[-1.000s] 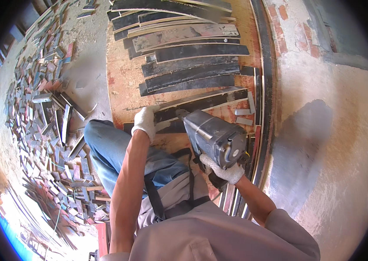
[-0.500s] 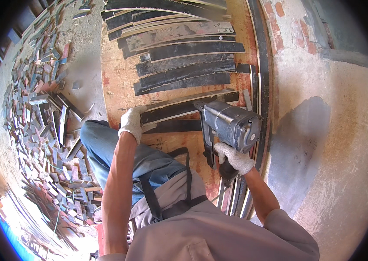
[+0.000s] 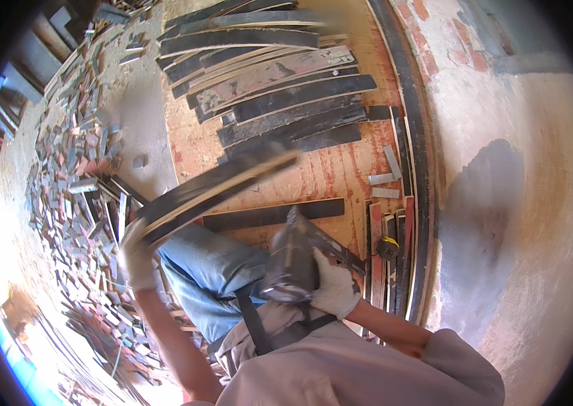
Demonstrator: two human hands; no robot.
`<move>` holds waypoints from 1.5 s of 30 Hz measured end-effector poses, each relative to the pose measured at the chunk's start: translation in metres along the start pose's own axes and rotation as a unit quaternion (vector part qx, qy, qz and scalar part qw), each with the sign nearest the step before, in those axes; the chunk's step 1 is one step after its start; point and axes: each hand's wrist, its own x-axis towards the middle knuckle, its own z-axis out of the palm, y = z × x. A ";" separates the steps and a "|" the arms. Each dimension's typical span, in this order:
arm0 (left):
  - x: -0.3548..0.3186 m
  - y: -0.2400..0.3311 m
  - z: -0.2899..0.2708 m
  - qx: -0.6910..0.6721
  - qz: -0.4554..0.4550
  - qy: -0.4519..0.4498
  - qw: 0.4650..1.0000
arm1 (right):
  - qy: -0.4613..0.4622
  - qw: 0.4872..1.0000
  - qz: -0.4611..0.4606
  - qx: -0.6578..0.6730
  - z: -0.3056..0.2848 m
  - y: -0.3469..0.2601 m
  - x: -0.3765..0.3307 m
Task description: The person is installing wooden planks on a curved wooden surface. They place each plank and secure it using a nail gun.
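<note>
Plywood [image 3: 323, 174] fills twelve o'clock. Left hand [image 3: 135, 260] clenches a plank [image 3: 217, 187]; right hand [image 3: 336, 287] wraps a nail gun [image 3: 290, 262], seemingly bearing its weight.

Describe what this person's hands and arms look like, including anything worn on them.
The left hand and right hand wear matching off-white gloves, apparently knitted, without clear markings. Both forearms are bare; a loose, greyish-brown short sleeve covers the upper right arm.
</note>
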 end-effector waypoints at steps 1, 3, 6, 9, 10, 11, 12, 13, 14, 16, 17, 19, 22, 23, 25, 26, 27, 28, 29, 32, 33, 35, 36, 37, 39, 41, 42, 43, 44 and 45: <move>-0.010 -0.029 -0.033 0.197 0.083 0.068 0.974 | -0.036 0.998 0.030 -0.043 0.002 -0.003 -0.001; -0.033 -0.040 -0.076 0.013 -0.077 0.145 0.986 | -0.023 0.998 -0.001 -0.059 0.000 0.000 0.001; -0.061 -0.104 -0.128 -0.011 -0.302 0.354 0.885 | 0.013 0.987 -0.132 -0.089 -0.007 0.006 -0.002; -0.057 -0.141 -0.101 -0.163 -0.343 0.406 0.831 | 0.077 0.957 -0.274 -0.056 -0.062 0.002 0.039; -0.054 -0.130 -0.062 -0.029 -0.164 0.300 0.939 | 0.163 0.945 -0.280 -0.048 -0.075 0.006 0.068; -0.024 -0.082 -0.019 0.013 -0.173 0.293 0.940 | 0.241 0.939 -0.233 -0.073 -0.093 0.010 0.101; 0.000 -0.003 0.026 -0.134 -0.185 0.189 0.955 | 0.338 0.910 -0.158 -0.183 -0.107 0.034 0.135; 0.018 -0.011 0.058 0.006 -0.073 0.182 0.981 | 0.366 0.899 -0.165 -0.175 -0.128 0.042 0.176; 0.032 0.036 0.092 0.046 -0.034 0.143 0.988 | 0.417 0.878 -0.135 -0.193 -0.146 0.068 0.210; 0.057 0.094 0.137 0.061 -0.095 0.034 0.993 | 0.420 0.881 -0.055 -0.210 -0.162 0.068 0.243; 0.066 0.092 0.152 0.011 -0.098 0.023 0.995 | 0.377 0.901 -0.006 -0.215 -0.164 0.050 0.250; 0.082 0.088 0.170 0.017 -0.090 0.033 0.995 | 0.375 0.904 -0.020 -0.204 -0.153 0.036 0.257; 0.085 0.076 0.180 -0.011 -0.100 0.047 0.994 | 0.356 0.917 0.011 -0.179 -0.137 0.035 0.252; 0.083 0.072 0.180 -0.026 -0.095 0.039 0.994 | 0.403 0.894 -0.018 -0.194 -0.138 0.045 0.255; 0.082 0.079 0.187 -0.034 -0.083 0.031 0.996 | 0.492 0.839 -0.073 -0.221 -0.142 0.074 0.262; 0.083 0.089 0.190 -0.025 -0.075 0.027 0.996 | 0.467 0.859 -0.089 -0.190 -0.151 0.082 0.263; 0.082 0.099 0.192 -0.017 -0.067 0.023 0.997 | 0.456 0.873 -0.066 -0.158 -0.157 0.089 0.264; 0.083 0.090 0.191 0.043 -0.033 0.049 0.997 | 0.445 0.885 -0.070 -0.120 -0.159 0.078 0.264; 0.083 0.085 0.192 -0.006 -0.045 0.074 0.996 | 0.437 0.893 -0.066 -0.086 -0.163 0.079 0.261; 0.076 0.050 0.176 -0.172 -0.074 0.142 0.972 | 0.384 0.906 -0.173 0.046 -0.150 0.082 0.233; 0.073 0.031 0.166 -0.213 -0.066 0.139 0.965 | 0.332 0.917 -0.181 0.128 -0.140 0.077 0.222; 0.059 0.025 0.156 -0.232 -0.024 0.151 0.961 | 0.366 0.903 -0.218 0.064 -0.117 0.093 0.201; 0.052 0.022 0.152 -0.181 -0.009 0.157 0.971 | 0.347 0.913 -0.201 0.073 -0.103 0.100 0.192; 0.048 0.021 0.149 -0.189 -0.042 0.144 0.970 | 0.333 0.920 -0.191 0.083 -0.092 0.101 0.187; 0.039 0.017 0.142 -0.202 -0.108 0.119 0.966 | 0.327 0.923 -0.168 0.111 -0.075 0.104 0.181; 0.036 0.009 0.139 -0.154 -0.105 0.099 0.977 | 0.344 0.915 -0.155 0.140 -0.069 0.102 0.182; 0.032 0.006 0.139 -0.136 -0.109 0.094 0.980 | 0.329 0.913 -0.133 0.203 -0.065 0.105 0.175; 0.030 0.006 0.138 -0.119 -0.114 0.091 0.982 | 0.343 0.915 -0.156 0.145 -0.063 0.110 0.168; 0.031 0.002 0.138 -0.116 -0.082 0.101 0.985 | 0.355 0.913 -0.180 0.087 -0.062 0.116 0.161; 0.032 -0.001 0.136 -0.108 -0.050 0.119 0.986 | 0.367 0.907 -0.203 0.028 -0.057 0.120 0.154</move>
